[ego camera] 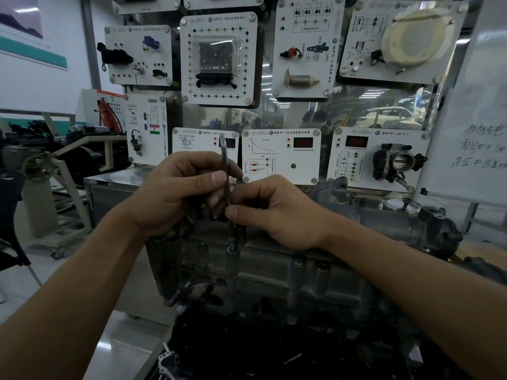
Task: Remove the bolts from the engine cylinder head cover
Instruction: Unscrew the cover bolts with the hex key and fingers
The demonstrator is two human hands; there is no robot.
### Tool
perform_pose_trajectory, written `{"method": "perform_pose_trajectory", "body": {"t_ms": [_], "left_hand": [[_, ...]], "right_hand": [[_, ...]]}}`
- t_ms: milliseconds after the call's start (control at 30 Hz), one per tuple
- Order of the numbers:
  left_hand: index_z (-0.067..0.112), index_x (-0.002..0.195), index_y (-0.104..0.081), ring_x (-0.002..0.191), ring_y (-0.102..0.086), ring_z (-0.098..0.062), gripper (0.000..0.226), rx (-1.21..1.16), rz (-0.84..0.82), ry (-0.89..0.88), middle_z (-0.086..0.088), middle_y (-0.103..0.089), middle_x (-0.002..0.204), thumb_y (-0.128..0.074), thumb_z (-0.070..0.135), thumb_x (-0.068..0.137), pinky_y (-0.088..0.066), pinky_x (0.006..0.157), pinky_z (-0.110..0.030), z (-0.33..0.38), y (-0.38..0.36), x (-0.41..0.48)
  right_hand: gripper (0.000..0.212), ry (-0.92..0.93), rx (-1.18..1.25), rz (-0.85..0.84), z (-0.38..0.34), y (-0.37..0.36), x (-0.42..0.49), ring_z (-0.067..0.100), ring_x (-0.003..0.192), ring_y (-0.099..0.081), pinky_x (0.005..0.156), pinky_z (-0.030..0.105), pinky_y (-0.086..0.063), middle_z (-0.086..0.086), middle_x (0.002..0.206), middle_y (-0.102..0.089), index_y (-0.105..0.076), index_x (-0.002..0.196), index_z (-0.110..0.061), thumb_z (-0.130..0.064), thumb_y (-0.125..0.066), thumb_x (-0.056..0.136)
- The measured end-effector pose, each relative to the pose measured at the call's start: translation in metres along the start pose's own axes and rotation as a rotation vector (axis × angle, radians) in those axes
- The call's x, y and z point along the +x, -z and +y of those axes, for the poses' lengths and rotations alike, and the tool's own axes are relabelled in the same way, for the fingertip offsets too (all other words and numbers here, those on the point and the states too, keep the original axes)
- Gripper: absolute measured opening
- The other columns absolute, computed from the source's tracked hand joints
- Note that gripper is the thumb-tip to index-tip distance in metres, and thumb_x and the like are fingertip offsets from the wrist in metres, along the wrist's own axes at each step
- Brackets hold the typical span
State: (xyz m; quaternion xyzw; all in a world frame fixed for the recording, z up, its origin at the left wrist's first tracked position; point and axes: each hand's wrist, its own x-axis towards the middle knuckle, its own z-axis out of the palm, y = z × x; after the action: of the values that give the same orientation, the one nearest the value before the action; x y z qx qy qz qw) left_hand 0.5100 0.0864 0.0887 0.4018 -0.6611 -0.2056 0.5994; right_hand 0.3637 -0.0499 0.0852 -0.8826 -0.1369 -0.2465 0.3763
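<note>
Well, we're looking down across a wall of white training panels (219,58), each mounted with car parts and wiring diagrams, a throttle body (402,161) fixed to the lower right one, and a whiteboard (472,105) with handwriting leaning in at the far right. Below the panels, filling the middle of the view, sits the grey cast engine cylinder head cover (274,261), running from centre out to the right, dark and rather dim underneath. Both bare forearms reach in from the bottom corners and meet above the cover's near left end. The left hand (178,190) is curled round a slim metal wrench (225,160), thumb pressed flat across the shaft, and the tool stands nearly upright with its top end poking up in front of the lower panels. The right hand (279,215) comes in just beside it, fingers folded, thumb and fingertip pinching the lower part of that same wrench. Straight under the tool, a bolt (232,244) shows at the top of a tall boss on the cover; whether the wrench's lower end actually sits on it I cannot tell, the area is too dark. Further right along the cover's back edge, two more bolts (352,197) stand upright, well apart from both hands.
</note>
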Motion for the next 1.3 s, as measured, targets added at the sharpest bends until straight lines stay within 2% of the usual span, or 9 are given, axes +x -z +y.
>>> {"method": "perform_pose_trajectory", "body": {"t_ms": [100, 267, 400, 500, 600, 800, 967, 1167, 1300], "left_hand": [[0.016, 0.095, -0.075, 0.052, -0.052, -0.009, 0.03, -0.004, 0.021, -0.005, 0.004, -0.054, 0.055, -0.078, 0.04, 0.077, -0.049, 0.058, -0.022, -0.0014, -0.0006, -0.0001], [0.013, 0.087, -0.069, 0.052, -0.053, -0.013, 0.032, 0.06, 0.056, -0.013, 0.002, -0.057, 0.056, -0.08, 0.042, 0.076, -0.05, 0.056, -0.024, -0.0035, -0.0002, 0.0018], [0.017, 0.08, -0.066, 0.053, -0.055, -0.008, 0.031, 0.098, 0.053, -0.023, 0.004, -0.061, 0.058, -0.081, 0.043, 0.074, -0.049, 0.056, -0.02, -0.0032, 0.0007, 0.0019], [0.018, 0.078, -0.065, 0.052, -0.054, -0.009, 0.034, 0.113, 0.069, -0.023, 0.002, -0.06, 0.058, -0.083, 0.045, 0.071, -0.047, 0.056, -0.021, -0.0034, 0.0006, 0.0023], [0.012, 0.08, -0.064, 0.052, -0.054, -0.009, 0.039, 0.101, 0.063, -0.027, 0.001, -0.059, 0.058, -0.083, 0.045, 0.071, -0.047, 0.057, -0.023, -0.0036, 0.0002, 0.0022], [0.017, 0.098, -0.075, 0.053, -0.053, -0.01, 0.022, 0.015, 0.011, -0.003, 0.002, -0.056, 0.056, -0.073, 0.033, 0.082, -0.049, 0.061, -0.022, -0.0028, 0.0009, 0.0007], [0.013, 0.1, -0.075, 0.052, -0.053, -0.009, 0.027, 0.041, 0.016, -0.001, 0.003, -0.056, 0.054, -0.074, 0.034, 0.082, -0.049, 0.062, -0.022, -0.0042, 0.0006, 0.0003], [0.018, 0.092, -0.074, 0.054, -0.058, -0.007, 0.027, 0.119, 0.014, -0.006, 0.003, -0.062, 0.059, -0.077, 0.041, 0.079, -0.051, 0.06, -0.019, -0.004, 0.002, 0.001], [0.014, 0.083, -0.065, 0.054, -0.06, -0.009, 0.031, 0.12, 0.014, -0.006, 0.002, -0.064, 0.06, -0.081, 0.04, 0.076, -0.052, 0.057, -0.02, -0.0035, 0.0022, 0.0022]], "right_hand": [[0.019, -0.029, 0.028, -0.03, 0.0011, -0.0001, 0.0009, 0.037, 0.074, -0.056, 0.075, 0.054, -0.046, 0.038, 0.083, -0.058, -0.064, 0.092, 0.017, -0.001, -0.057, 0.096], [0.026, -0.065, 0.065, -0.038, -0.0025, -0.0014, -0.0007, -0.003, 0.079, -0.062, 0.078, 0.018, -0.048, -0.016, 0.078, -0.071, -0.07, 0.09, -0.022, 0.001, -0.06, 0.094], [0.015, -0.027, 0.044, 0.067, -0.0025, -0.0023, 0.0014, 0.028, 0.084, -0.07, 0.085, 0.042, -0.058, 0.004, 0.088, -0.077, -0.074, 0.089, -0.025, -0.01, -0.074, 0.087], [0.02, -0.004, 0.026, 0.077, -0.0022, -0.0011, 0.0013, 0.012, 0.065, -0.056, 0.068, 0.032, -0.049, -0.01, 0.068, -0.066, -0.071, 0.081, -0.026, -0.008, -0.078, 0.082], [0.024, -0.011, 0.018, 0.046, -0.0019, 0.0003, 0.0011, 0.0, 0.07, -0.058, 0.073, 0.02, -0.046, -0.015, 0.073, -0.066, -0.068, 0.079, -0.025, -0.002, -0.076, 0.083], [0.011, 0.009, -0.013, 0.006, -0.001, 0.0028, 0.0, 0.039, 0.087, -0.062, 0.086, 0.05, -0.052, 0.032, 0.095, -0.066, -0.067, 0.094, 0.012, 0.001, -0.065, 0.091], [0.019, -0.035, 0.013, -0.042, 0.0033, 0.0062, 0.0006, 0.052, 0.106, -0.057, 0.095, 0.061, -0.044, 0.039, 0.107, -0.062, -0.063, 0.104, 0.018, 0.002, -0.057, 0.096], [0.016, -0.073, 0.134, 0.003, 0.004, 0.0018, 0.0013, 0.011, 0.101, -0.068, 0.098, 0.03, -0.052, -0.002, 0.098, -0.075, -0.075, 0.099, -0.017, -0.005, -0.067, 0.09], [0.009, -0.036, 0.108, 0.062, 0.0056, 0.0016, 0.0032, 0.016, 0.088, -0.069, 0.089, 0.037, -0.056, 0.007, 0.09, -0.076, -0.076, 0.09, -0.015, -0.009, -0.076, 0.084]]}}
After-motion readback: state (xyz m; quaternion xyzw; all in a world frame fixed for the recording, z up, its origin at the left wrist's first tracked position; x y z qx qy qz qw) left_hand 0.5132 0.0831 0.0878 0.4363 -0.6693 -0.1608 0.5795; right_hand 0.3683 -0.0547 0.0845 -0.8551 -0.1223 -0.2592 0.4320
